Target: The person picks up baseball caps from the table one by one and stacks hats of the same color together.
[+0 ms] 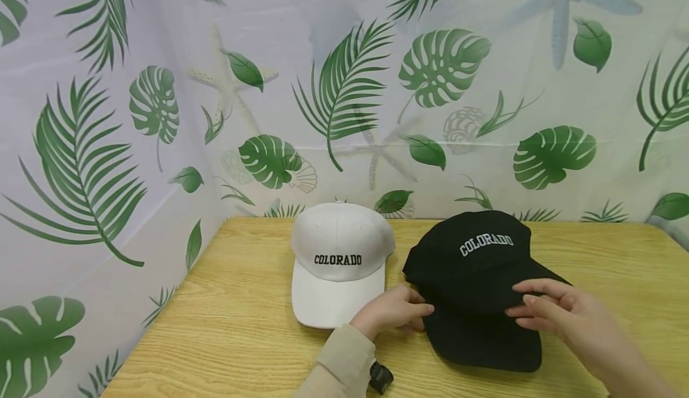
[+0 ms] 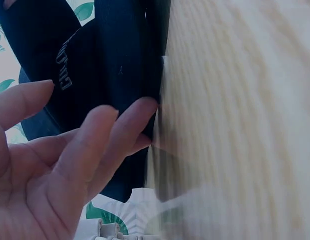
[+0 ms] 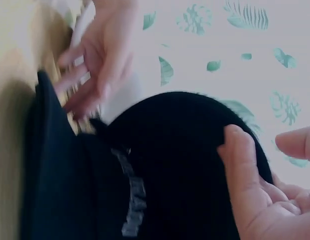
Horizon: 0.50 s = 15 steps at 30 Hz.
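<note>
A black cap (image 1: pixel 473 254) with white COLORADO lettering lies tilted on the table, its brim pointing right. Below it a second black brim (image 1: pixel 484 344) juts toward the front, apparently from another cap underneath. My left hand (image 1: pixel 395 311) is at the left edge of the lower brim. In the left wrist view its fingers (image 2: pixel 127 120) are extended against the black fabric, close to the tabletop. My right hand (image 1: pixel 560 314) is at the upper brim. In the right wrist view its fingertips (image 3: pixel 237 137) lie at the dark brim, with the thumb apart.
A white cap (image 1: pixel 341 254) with black COLORADO lettering sits to the left, brim forward. The wooden table (image 1: pixel 215 326) meets a leaf-printed cloth backdrop (image 1: pixel 344 87) at the back and left. A black buckle (image 1: pixel 381 377) shows beside the left sleeve.
</note>
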Motion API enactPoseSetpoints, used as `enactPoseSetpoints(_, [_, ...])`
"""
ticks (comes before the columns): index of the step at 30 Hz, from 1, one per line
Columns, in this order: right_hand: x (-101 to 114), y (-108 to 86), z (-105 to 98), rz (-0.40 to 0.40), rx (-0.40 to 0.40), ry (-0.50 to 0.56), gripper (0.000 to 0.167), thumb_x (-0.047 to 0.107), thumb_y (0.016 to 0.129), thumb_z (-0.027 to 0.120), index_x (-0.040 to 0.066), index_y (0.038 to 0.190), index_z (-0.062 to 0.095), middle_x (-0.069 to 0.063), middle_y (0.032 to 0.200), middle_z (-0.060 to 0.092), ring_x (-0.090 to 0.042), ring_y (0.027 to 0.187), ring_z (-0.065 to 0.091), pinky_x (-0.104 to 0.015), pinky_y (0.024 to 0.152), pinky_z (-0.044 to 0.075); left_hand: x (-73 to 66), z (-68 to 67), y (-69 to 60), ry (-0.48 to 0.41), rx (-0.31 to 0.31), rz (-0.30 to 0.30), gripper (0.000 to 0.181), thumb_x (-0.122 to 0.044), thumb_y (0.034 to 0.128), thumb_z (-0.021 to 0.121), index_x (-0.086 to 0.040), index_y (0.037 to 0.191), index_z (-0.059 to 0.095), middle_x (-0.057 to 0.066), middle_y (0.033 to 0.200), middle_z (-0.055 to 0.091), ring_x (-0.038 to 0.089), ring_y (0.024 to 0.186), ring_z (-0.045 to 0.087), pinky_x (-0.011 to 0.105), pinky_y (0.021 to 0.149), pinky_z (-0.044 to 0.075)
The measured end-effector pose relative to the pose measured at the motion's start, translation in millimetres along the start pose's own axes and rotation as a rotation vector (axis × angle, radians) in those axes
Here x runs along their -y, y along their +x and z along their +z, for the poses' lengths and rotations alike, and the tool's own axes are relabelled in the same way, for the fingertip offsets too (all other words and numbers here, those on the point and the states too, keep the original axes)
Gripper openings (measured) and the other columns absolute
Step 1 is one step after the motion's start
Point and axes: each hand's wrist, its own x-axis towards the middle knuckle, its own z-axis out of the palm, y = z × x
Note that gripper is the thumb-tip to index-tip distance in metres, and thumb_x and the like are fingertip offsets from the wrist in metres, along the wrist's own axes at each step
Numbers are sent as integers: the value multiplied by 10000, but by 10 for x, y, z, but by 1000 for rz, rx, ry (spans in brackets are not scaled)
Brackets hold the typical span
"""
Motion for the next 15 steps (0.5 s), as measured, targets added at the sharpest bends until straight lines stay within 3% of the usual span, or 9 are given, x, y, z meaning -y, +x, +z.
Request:
enactPoseSetpoints(4, [248,-71,243,5,168,38,309,21,949,357,197,1086,571,97,1057,572,-137,911,599,-257,733,482,3,12,8,4,-17,9,260,-187,891,534,31,1014,606,68,750,608,174,681,606,307,590,503])
enactPoseSetpoints(7, [276,-71,285,37,224,53,290,47,956,351,190,1114,548,89,1073,568,-141,936,589,-267,752,476,7,19,14,-10,-78,20,260,-180,898,519,28,1041,582,55,759,604,156,669,602,285,586,492])
enactPoseSetpoints(11, [235,-52,275,61,279,69,271,73,965,338,154,1146,523,38,1094,557,-155,959,574,-294,764,474,-3,10,35,-202,-121,53,355,-157,906,501,29,1204,448,78,799,616,185,696,627,275,584,492])
enactPoseSetpoints(15, [220,-45,279,34,348,56,274,55,965,324,106,1170,499,-22,1097,560,-177,969,560,-325,766,474,-18,2,52,-439,-72,78,493,-100,882,538,-42,1315,309,104,829,612,208,719,636,265,572,503])
